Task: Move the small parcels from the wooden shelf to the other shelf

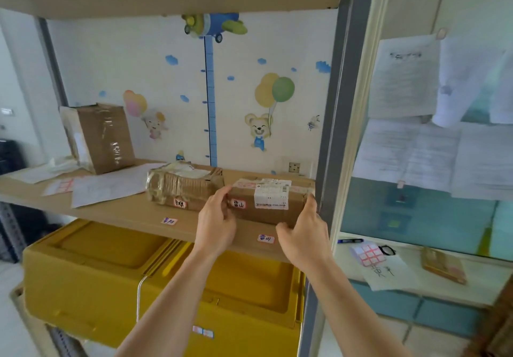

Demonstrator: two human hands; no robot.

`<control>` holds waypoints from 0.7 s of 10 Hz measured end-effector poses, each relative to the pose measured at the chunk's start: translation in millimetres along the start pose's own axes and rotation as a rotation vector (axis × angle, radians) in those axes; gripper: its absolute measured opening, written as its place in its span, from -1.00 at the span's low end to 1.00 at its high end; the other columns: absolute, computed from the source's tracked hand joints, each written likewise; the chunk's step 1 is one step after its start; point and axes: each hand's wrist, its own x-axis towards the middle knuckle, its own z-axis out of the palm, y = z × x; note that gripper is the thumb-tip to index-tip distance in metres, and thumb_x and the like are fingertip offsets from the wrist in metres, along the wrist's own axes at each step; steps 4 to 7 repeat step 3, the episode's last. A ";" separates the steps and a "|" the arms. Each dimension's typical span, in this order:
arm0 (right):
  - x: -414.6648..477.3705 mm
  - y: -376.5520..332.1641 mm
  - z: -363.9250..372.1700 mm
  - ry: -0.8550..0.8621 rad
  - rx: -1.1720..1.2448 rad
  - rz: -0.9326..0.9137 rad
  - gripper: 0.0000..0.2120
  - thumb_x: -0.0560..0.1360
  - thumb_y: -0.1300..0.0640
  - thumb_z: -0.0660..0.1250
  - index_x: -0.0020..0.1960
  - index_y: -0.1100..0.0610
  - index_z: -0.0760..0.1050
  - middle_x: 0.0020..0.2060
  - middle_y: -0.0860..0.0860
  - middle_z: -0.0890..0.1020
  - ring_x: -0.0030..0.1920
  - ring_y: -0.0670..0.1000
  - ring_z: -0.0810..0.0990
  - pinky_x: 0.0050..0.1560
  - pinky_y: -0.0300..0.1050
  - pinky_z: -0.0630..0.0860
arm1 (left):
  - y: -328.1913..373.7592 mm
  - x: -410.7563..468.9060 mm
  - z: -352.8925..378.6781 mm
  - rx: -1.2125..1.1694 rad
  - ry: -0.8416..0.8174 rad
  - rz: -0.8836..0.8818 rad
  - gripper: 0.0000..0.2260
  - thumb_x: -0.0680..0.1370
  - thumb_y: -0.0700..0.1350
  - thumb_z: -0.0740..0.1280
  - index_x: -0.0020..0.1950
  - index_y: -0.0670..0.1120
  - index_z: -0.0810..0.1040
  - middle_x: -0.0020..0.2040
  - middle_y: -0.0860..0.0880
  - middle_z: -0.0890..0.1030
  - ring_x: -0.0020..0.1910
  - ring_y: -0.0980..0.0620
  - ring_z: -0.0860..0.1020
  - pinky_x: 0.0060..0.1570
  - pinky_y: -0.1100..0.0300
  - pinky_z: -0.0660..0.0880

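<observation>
Both hands are on one parcel (270, 201) at the right end of the wooden shelf (133, 212), mid-frame. The left hand (216, 222) grips its left end, fingers curled over the top edge; the right hand (305, 234) presses its right end beside the grey post (337, 106). A second, crumpled parcel (183, 187) sits just left of it, and a taller box (98, 137) stands at left.
</observation>
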 end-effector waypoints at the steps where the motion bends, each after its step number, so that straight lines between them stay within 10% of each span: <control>1: 4.9 -6.4 0.9 -0.034 0.045 0.039 -0.13 0.56 0.14 0.39 0.67 0.11 -0.08 0.46 0.11 0.46 0.43 0.15 0.49 0.33 0.05 0.53 | 2.7 -1.4 -1.5 -0.002 -0.014 0.011 -0.49 0.61 -0.34 0.25 0.55 -0.05 0.39 0.38 -0.03 0.61 0.38 -0.03 0.56 0.37 0.01 0.50; 3: -32.2 -1.0 -25.1 0.066 0.156 -0.138 -0.31 0.55 0.22 0.37 0.60 -0.02 0.18 0.29 -0.22 0.52 0.21 -0.11 0.62 0.07 -0.30 0.62 | -8.2 -16.8 -23.4 0.269 -0.091 0.057 -0.67 0.64 -0.20 0.25 0.41 -0.13 0.53 0.35 -0.04 0.59 0.37 -0.02 0.52 0.23 0.20 0.40; 7: -32.2 -1.0 -25.1 0.066 0.156 -0.138 -0.31 0.55 0.22 0.37 0.60 -0.02 0.18 0.29 -0.22 0.52 0.21 -0.11 0.62 0.07 -0.30 0.62 | -8.2 -16.8 -23.4 0.269 -0.091 0.057 -0.67 0.64 -0.20 0.25 0.41 -0.13 0.53 0.35 -0.04 0.59 0.37 -0.02 0.52 0.23 0.20 0.40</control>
